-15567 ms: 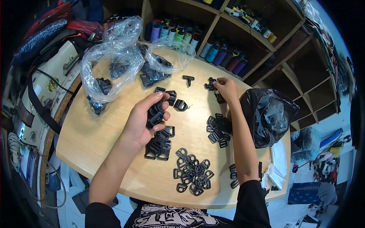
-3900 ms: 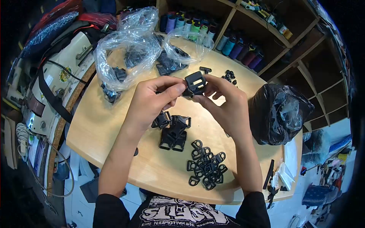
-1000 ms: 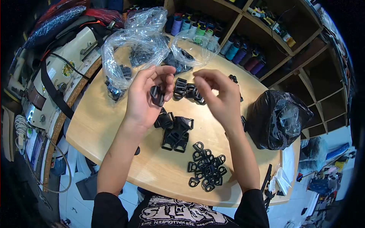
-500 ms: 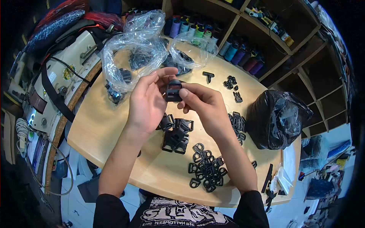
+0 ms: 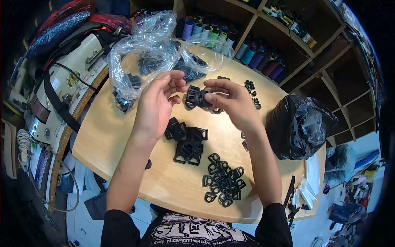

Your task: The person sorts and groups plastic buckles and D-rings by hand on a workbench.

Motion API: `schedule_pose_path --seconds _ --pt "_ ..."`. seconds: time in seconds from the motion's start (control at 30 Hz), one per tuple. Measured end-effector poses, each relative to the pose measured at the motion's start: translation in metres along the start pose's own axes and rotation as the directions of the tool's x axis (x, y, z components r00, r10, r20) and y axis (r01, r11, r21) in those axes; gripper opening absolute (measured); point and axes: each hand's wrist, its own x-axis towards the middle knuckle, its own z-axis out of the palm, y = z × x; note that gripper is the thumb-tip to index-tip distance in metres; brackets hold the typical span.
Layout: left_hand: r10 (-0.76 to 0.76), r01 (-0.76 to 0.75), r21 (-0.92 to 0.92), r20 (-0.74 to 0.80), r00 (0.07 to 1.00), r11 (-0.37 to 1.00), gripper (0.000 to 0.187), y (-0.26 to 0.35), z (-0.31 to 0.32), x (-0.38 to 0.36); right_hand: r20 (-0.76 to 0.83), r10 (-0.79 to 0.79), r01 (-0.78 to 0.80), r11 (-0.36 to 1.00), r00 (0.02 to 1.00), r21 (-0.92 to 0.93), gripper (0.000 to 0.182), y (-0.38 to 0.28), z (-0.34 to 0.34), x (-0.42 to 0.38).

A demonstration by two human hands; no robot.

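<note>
My right hand [image 5: 232,101] is closed, thumb and fingers pinching a black plastic buckle [image 5: 203,99] over the middle of the table. Just left of that buckle lie more black plastic pieces [image 5: 191,96], partly overlapped by it in my view. My left hand [image 5: 158,101] is held up to the left, palm inward, fingers loosely curved and apart, with nothing in it. Below and between my hands sits a pile of black side-release buckles [image 5: 189,146]. Nearer my body is a heap of small black loops [image 5: 224,181].
Clear plastic bags [image 5: 144,61] with black parts stand at the back left of the wooden table [image 5: 164,185]. A full black plastic bag [image 5: 300,127] stands at the right. Small black fittings [image 5: 249,86] lie behind my right hand. Thread spools [image 5: 255,55] fill a shelf; a sewing machine [image 5: 61,90] is at left.
My left hand has let go of the black buckle and moved slightly left. My right hand has shifted right with the buckle, opening a gap between the hands.
</note>
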Motion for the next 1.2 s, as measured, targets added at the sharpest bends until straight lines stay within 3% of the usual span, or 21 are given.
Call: schedule_pose_path --seconds 0.03,0.07,0.1,0.17,0.23,0.3,0.4,0.53,0.6,0.8,0.93,0.97,1.1,1.17,1.2 --pt "0.108 -0.102 0.101 -0.046 0.993 0.990 0.032 0.001 0.000 0.000 -0.001 -0.002 0.002 1.000 1.000 0.000 0.037 0.001 -0.006 0.006" --pt "0.218 -0.198 0.206 -0.080 0.973 0.958 0.032 0.001 0.001 0.000 -0.029 0.001 -0.005 0.988 1.000 -0.153 0.032 0.003 -0.012 0.012" --pt "0.219 -0.199 0.205 -0.078 0.973 0.958 0.032 0.003 0.003 -0.002 -0.057 0.000 -0.017 0.953 0.998 -0.303 0.027 0.007 -0.017 0.018" --pt "0.372 -0.347 0.482 0.048 0.927 0.804 0.031 0.010 0.011 -0.009 -0.101 -0.013 -0.023 0.938 0.995 -0.347 0.024 0.025 -0.024 0.036" --pt "0.345 -0.333 0.437 0.053 0.937 0.836 0.030 0.011 0.012 -0.010 -0.054 -0.251 0.145 0.708 0.967 -0.692 0.030 0.036 -0.023 0.049" --pt "0.318 -0.321 0.352 0.067 0.946 0.879 0.026 0.009 0.009 -0.008 -0.021 -0.264 0.183 0.725 0.964 -0.664 0.034 0.044 -0.017 0.057" --pt "0.301 -0.304 0.205 0.047 0.953 0.930 0.027 0.013 0.005 -0.004 0.032 -0.261 0.175 0.549 0.965 -0.817 0.037 0.052 -0.006 0.067" --pt "0.363 -0.368 0.052 0.087 0.928 0.928 0.028 0.025 -0.004 -0.005 0.013 -0.240 0.143 0.531 0.971 -0.835 0.032 0.067 -0.005 0.071" --pt "0.363 -0.367 0.020 0.112 0.925 0.930 0.028 0.030 -0.009 -0.005 -0.042 -0.423 0.236 0.581 0.905 -0.779 0.026 0.059 -0.006 0.065" --pt "0.369 -0.374 0.009 0.132 0.920 0.927 0.028 0.031 -0.012 -0.006 -0.156 -0.503 0.279 0.682 0.850 -0.677 0.016 0.011 -0.034 0.011" --pt "0.379 -0.380 0.014 0.039 0.924 0.925 0.026 0.026 -0.005 -0.008 -0.370 -0.638 0.282 0.687 0.675 -0.669 0.015 -0.046 -0.082 -0.062" --pt "0.360 -0.360 -0.018 0.036 0.932 0.933 0.026 0.022 -0.008 -0.008 -0.381 -0.712 0.347 0.649 0.589 -0.677 0.016 -0.058 -0.107 -0.077" --pt "0.414 -0.426 0.108 0.113 0.903 0.898 0.025 0.012 0.006 -0.012 -0.593 -0.640 0.208 0.745 0.488 -0.633 0.019 -0.087 -0.215 -0.156" --pt "0.407 -0.434 0.183 0.168 0.898 0.882 0.023 0.005 0.010 -0.013 -0.572 -0.397 -0.056 0.786 0.717 -0.616 0.021 -0.078 -0.247 -0.178" --pt "0.409 -0.440 0.181 0.188 0.893 0.879 0.023 0.002 0.013 -0.013 -0.568 -0.245 -0.147 0.818 0.786 -0.556 0.020 -0.070 -0.247 -0.181"
